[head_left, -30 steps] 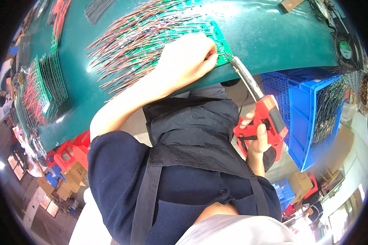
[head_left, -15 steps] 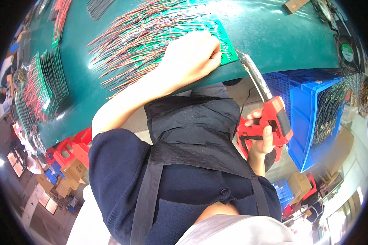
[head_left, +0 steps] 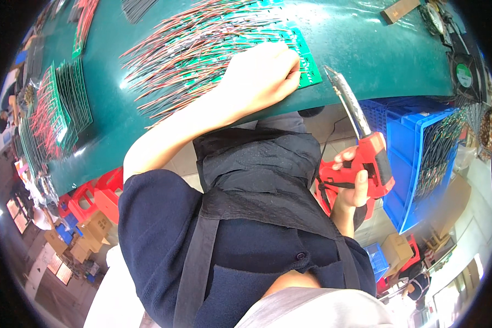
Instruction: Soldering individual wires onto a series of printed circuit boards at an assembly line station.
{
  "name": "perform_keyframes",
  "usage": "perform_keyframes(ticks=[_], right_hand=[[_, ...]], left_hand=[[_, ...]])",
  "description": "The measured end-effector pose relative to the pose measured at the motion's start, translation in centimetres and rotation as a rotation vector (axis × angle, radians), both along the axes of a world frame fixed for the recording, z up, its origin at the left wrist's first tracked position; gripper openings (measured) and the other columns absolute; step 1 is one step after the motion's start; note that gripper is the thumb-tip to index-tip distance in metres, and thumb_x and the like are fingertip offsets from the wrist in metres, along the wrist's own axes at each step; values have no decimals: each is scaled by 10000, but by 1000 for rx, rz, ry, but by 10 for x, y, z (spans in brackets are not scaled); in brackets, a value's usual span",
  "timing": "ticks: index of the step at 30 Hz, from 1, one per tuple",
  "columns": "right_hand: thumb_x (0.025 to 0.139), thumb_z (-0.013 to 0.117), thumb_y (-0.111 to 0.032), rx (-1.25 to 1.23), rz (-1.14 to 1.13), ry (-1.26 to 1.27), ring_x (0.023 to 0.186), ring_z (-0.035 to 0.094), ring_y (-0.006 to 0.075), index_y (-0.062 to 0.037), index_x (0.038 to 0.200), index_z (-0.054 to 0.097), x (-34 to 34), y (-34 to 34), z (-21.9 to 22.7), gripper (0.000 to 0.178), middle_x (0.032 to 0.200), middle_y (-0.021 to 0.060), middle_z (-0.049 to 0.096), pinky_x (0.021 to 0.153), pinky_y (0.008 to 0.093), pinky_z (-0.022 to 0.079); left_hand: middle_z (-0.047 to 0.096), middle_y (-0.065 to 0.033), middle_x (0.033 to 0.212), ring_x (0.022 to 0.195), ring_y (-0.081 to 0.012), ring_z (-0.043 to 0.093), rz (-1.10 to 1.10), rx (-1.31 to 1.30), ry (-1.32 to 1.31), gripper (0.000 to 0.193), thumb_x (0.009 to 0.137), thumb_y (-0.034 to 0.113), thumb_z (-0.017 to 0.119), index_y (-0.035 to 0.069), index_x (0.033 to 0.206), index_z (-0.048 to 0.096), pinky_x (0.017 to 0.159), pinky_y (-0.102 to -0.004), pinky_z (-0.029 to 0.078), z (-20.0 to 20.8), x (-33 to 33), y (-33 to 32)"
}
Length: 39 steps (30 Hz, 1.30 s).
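My left hand (head_left: 265, 74) rests over the right end of green circuit boards (head_left: 310, 68). Its fingers are closed together; whatever they pinch is hidden beneath them. Rows of red and black wires (head_left: 175, 63) fan out leftward from the boards, partly under my left forearm. My right hand (head_left: 351, 177) grips a red soldering gun (head_left: 373, 164) by its handle, off the table's near edge. The gun's long metal barrel points up toward the table, its tip just right of the boards' corner and apart from it.
The boards lie on a green-topped table (head_left: 366, 60). At its left stand more wired boards (head_left: 60, 115). A wooden block (head_left: 400, 10) and a small black fan (head_left: 464, 75) are at the far right. Below the right edge is a blue crate (head_left: 402, 164) of wires; red stools (head_left: 106, 194) stand lower left.
The soldering gun's tip has shifted slightly right, a little farther from the boards' corner. My left hand keeps its closed place on the boards. The whole view has shifted slightly.
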State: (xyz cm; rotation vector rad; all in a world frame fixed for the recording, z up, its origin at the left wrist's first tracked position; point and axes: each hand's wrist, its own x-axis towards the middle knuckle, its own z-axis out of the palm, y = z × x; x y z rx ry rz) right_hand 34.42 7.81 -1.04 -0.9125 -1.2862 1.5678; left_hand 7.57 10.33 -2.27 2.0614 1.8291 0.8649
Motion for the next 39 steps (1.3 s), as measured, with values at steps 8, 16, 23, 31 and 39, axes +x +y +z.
perform_keyframes(ticks=[8, 16, 23, 31, 39], right_hand=[[873, 500, -313, 5, 48, -15, 740, 591, 233, 93, 1030, 524, -6, -1, 2, 436, 919, 190, 571, 598, 292, 507], [887, 485, -314, -1, 53, 73, 824, 561, 240, 89, 1062, 505, -4, 1, -5, 440, 945, 184, 545, 614, 292, 498], [904, 491, -333, -26, 124, 107, 828, 539, 216, 77, 1110, 475, -3, 2, -8, 459, 983, 179, 523, 650, 278, 474], [897, 499, -311, 61, 147, 101, 789, 566, 212, 77, 1080, 489, -18, 4, 4, 429, 952, 179, 549, 611, 267, 481], [867, 538, -293, 64, 129, 40, 760, 575, 218, 100, 1077, 501, -19, 2, 8, 447, 934, 198, 559, 611, 274, 489]], left_hand=[[586, -77, 762, 732, -238, 607, 3, 60, 59, 136, 805, 187, 646, 73, 823, 576, 646, -345, 494, -3, -2, -4], [582, -107, 1063, 943, -280, 580, -48, 78, 232, 355, 751, 181, 714, 89, 1074, 599, 791, -388, 483, 23, -31, -34], [583, -123, 1181, 1066, -304, 569, -175, 23, 126, 380, 792, 162, 678, 83, 1154, 595, 908, -404, 469, 3, -67, -46], [623, -104, 915, 865, -298, 609, 296, 282, 417, 176, 823, 188, 634, 79, 961, 618, 749, -397, 506, 15, -188, -2], [598, -126, 873, 863, -307, 603, 484, 21, 584, 190, 804, 235, 650, 52, 838, 614, 742, -409, 507, 13, -212, 30]])
